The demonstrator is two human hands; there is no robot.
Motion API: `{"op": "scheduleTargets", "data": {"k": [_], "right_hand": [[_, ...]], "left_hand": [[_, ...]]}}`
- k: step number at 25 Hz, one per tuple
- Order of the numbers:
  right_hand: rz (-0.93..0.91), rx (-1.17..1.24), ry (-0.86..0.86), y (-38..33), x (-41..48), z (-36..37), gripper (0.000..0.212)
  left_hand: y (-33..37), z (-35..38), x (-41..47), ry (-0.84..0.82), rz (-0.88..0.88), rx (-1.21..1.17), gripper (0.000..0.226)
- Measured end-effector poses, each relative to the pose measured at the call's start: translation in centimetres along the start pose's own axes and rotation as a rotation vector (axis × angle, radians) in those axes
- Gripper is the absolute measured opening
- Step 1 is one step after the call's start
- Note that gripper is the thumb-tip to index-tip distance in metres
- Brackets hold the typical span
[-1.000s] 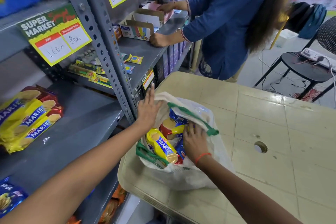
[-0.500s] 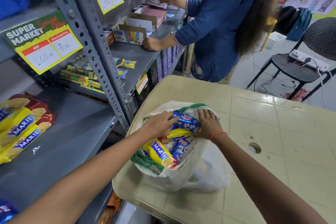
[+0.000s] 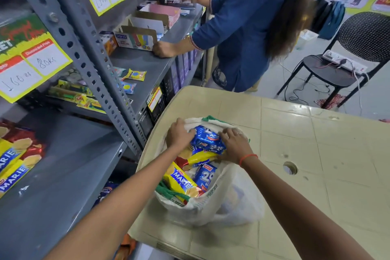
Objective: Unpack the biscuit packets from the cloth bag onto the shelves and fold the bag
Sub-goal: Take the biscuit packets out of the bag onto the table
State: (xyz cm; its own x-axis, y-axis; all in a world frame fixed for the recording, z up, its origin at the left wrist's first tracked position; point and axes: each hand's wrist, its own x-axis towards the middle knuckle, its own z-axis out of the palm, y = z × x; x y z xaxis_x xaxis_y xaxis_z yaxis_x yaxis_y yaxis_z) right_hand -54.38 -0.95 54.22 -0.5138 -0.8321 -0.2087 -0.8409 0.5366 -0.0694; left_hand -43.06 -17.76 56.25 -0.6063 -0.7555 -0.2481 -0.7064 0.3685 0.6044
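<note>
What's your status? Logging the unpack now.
Left hand and right hand both gripping blue biscuit packets. Cloth bag not empty, on table. Nothing blocking.

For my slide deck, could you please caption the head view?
Both hands, left hand and right hand, grip blue biscuit packets at the mouth of the cloth bag beside the shelves.

It was a small shop. Grey slotted metal shelves (image 3: pixel 63 175) carried biscuit packets (image 3: pixel 14 164) and yellow "Super Market" price cards (image 3: pixel 31 61) with handwritten prices. Another person (image 3: pixel 249 27) arranged stock further along.
</note>
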Motion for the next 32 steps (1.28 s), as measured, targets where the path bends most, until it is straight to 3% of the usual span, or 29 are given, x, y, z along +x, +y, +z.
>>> {"op": "scheduleTargets", "data": {"k": [3,5,10,13,17,20,22,23,25,27,30,32], "right_hand": [[0.004,0.000,0.004,-1.0,-0.1,0.9,0.076],[0.015,0.003,0.010,-1.4,-0.5,1.3,0.073],[0.074,0.001,0.050,-2.5,-0.8,1.0,0.065],[0.079,0.033,0.045,-2.8,-0.7,0.6,0.060],[0.135,0.285,-0.009,-0.6,-1.3,-0.4,0.076],[0.189,0.206,-0.218,0.8,-2.5,-0.8,0.098],[0.173,0.248,-0.302,0.5,-3.4,-0.9,0.098],[0.138,0.350,-0.336,0.3,-3.9,-1.2,0.093],[0.103,0.782,-0.359,-0.1,-4.8,-1.6,0.070],[0.133,1.120,-0.280,-0.3,-5.9,-2.4,0.061],[0.197,1.158,-0.045,-0.7,-7.0,-3.6,0.067],[0.213,1.149,-0.041,-0.8,-7.4,-4.0,0.065]], "left_hand": [[0.4,1.8,-1.6,0.005,-0.271,-0.135,0.071],[0.7,2.5,-2.0,0.016,-0.324,-0.176,0.075],[2.1,4.2,-3.4,0.062,-0.555,-0.593,0.079],[3.0,5.0,-3.9,0.055,-0.598,-0.734,0.073],[2.3,4.7,-3.8,0.102,-0.560,-0.841,0.063],[0.8,4.0,-4.4,0.125,-0.592,-0.986,0.055],[0.1,3.1,-5.5,0.115,-0.622,-1.098,0.047],[-0.3,2.6,-6.1,0.089,-0.641,-1.163,0.040],[-1.1,1.1,-6.7,-0.013,-0.684,-1.241,0.028],[-2.3,-0.8,-7.2,-0.090,-0.728,-1.255,0.025],[-3.7,-3.5,-8.5,-0.268,-0.777,-1.205,0.030],[-4.0,-4.1,-9.6,-0.363,-0.742,-1.138,0.035]]}}
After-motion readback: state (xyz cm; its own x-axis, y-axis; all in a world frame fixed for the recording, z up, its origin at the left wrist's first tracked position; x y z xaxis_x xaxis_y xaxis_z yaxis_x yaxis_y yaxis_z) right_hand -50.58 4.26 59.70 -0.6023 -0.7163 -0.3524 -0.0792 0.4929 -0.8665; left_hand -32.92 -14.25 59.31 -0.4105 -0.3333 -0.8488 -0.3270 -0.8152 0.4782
